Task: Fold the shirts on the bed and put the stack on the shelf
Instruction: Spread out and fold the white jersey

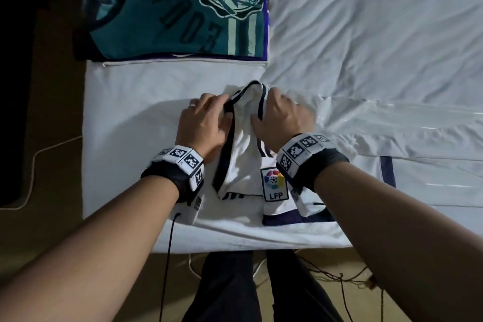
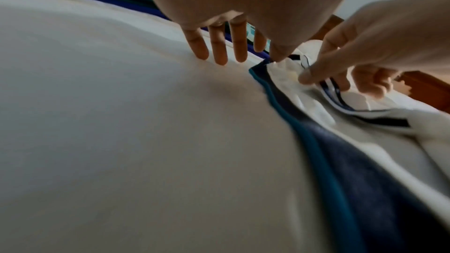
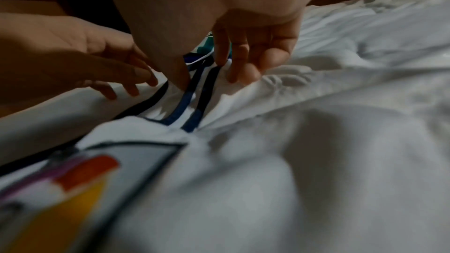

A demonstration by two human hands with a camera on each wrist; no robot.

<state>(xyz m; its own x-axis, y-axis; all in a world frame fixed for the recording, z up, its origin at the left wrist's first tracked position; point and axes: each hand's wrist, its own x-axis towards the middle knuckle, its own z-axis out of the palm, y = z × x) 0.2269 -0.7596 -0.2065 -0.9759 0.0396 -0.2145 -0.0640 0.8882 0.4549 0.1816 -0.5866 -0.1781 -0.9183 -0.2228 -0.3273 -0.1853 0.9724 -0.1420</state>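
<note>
A white football shirt (image 1: 243, 165) with dark trim and an LFP patch (image 1: 274, 184) lies partly folded at the near edge of the bed (image 1: 366, 34). My right hand (image 1: 279, 115) pinches a raised fold of it by the dark stripes, thumb on one side and fingers on the other (image 3: 207, 68). My left hand (image 1: 203, 117) lies just left of that fold with straight fingers pressed on the white cloth (image 2: 239, 45), its thumb touching the dark edge trim (image 2: 292, 107). A folded teal printed shirt (image 1: 177, 8) tops a stack at the far left.
The rumpled white sheet spreads to the right and far side. A white jersey part with a dark hem (image 1: 386, 172) lies flat at the right. Brown floor (image 1: 52, 112) borders the bed on the left. Cables (image 1: 339, 277) and my legs (image 1: 230, 287) are below the near edge.
</note>
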